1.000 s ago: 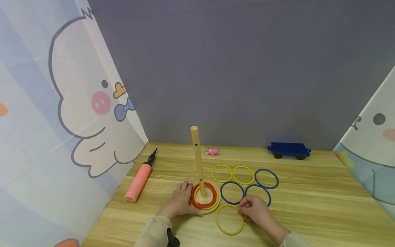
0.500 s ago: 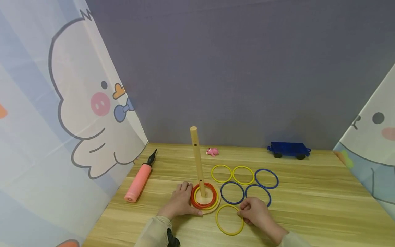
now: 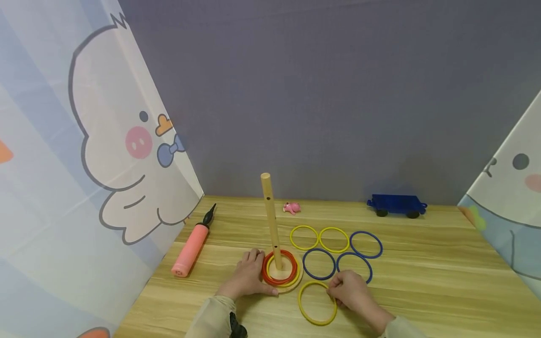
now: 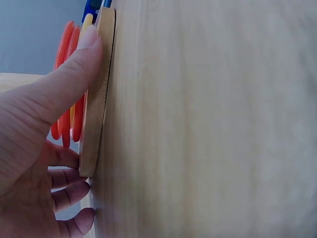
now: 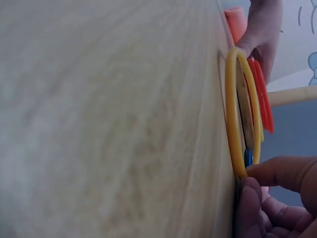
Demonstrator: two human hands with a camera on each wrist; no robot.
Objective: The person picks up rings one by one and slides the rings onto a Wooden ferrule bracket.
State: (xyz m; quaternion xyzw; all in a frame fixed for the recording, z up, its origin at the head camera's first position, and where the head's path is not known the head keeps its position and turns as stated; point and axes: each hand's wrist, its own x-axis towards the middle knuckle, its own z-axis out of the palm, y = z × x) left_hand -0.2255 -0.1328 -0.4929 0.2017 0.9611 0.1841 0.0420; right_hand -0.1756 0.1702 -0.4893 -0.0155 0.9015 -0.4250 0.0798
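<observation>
A wooden peg [image 3: 272,220] rises from a round wooden base [image 4: 96,124]. Several red rings [image 4: 62,124] and a yellow one lie on the base around the peg. My left hand [image 3: 247,277] grips the base's rim at the left, its thumb along the near edge and the fingers round the far side. Between thumb and fingertip my right hand [image 3: 351,291] pinches the right edge of another yellow ring [image 5: 231,99]. In the right wrist view this ring tilts a little off the tabletop, with a thin shadow beside it.
Behind the right hand lie two yellow rings, one of them the left yellow ring [image 3: 304,226], and several blue rings, among them the nearest blue ring [image 3: 319,279]. A pink hand pump [image 3: 191,251], a small pink toy [image 3: 292,208] and a blue toy wagon [image 3: 394,203] stand farther out.
The yellow ring in my right hand has shifted slightly right and toward me. My left hand stays on the base.
</observation>
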